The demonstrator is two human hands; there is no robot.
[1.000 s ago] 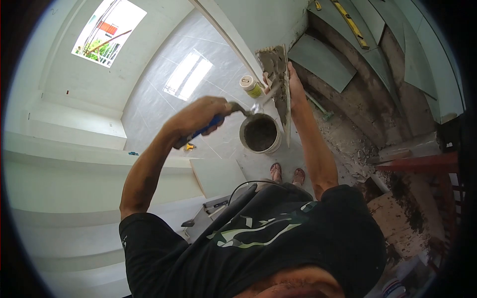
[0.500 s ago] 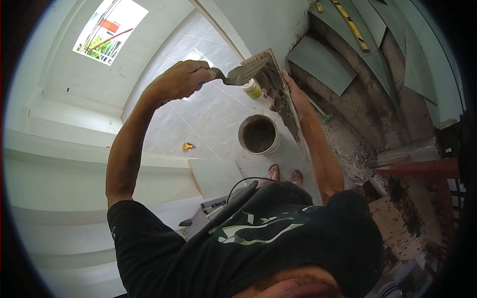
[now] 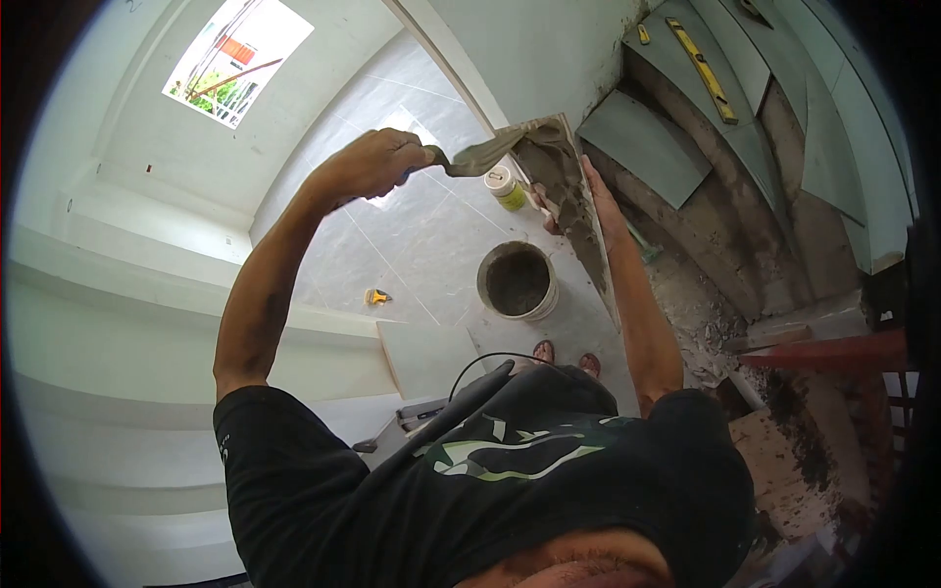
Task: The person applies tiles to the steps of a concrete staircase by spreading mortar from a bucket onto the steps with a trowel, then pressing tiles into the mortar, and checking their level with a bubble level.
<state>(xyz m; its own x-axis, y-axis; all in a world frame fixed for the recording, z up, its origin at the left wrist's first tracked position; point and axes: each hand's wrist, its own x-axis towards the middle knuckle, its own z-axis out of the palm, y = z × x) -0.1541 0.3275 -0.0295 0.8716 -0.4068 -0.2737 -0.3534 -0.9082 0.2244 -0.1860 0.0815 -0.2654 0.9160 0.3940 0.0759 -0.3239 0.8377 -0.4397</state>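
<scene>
My left hand (image 3: 377, 164) is wrapped round the handle of a mortar-coated trowel (image 3: 482, 155). The trowel's blade points right and its tip meets the upper end of a tile (image 3: 605, 279). Wet grey mortar (image 3: 559, 167) lies in uneven lumps over the tile's face. My right hand (image 3: 603, 201) grips this tile from its right edge, with fingertips showing at the left side; the tile is held up at a steep tilt. Below the tile, on the floor, stands a bucket (image 3: 552, 294) with grey mortar inside.
Curved stairs on the right carry loose grey tiles (image 3: 647, 147) and a yellow spirit level (image 3: 701, 69). A lidded tub (image 3: 505, 186) stands behind the bucket. A small yellow tool (image 3: 376, 296) lies on the tiled floor (image 3: 392, 235). One tile (image 3: 426, 358) leans at the left, near my feet.
The whole view has shifted slightly. The tile is turned so more of its mortared face shows. The trowel stays at its upper end, with its tip now nearer the left edge.
</scene>
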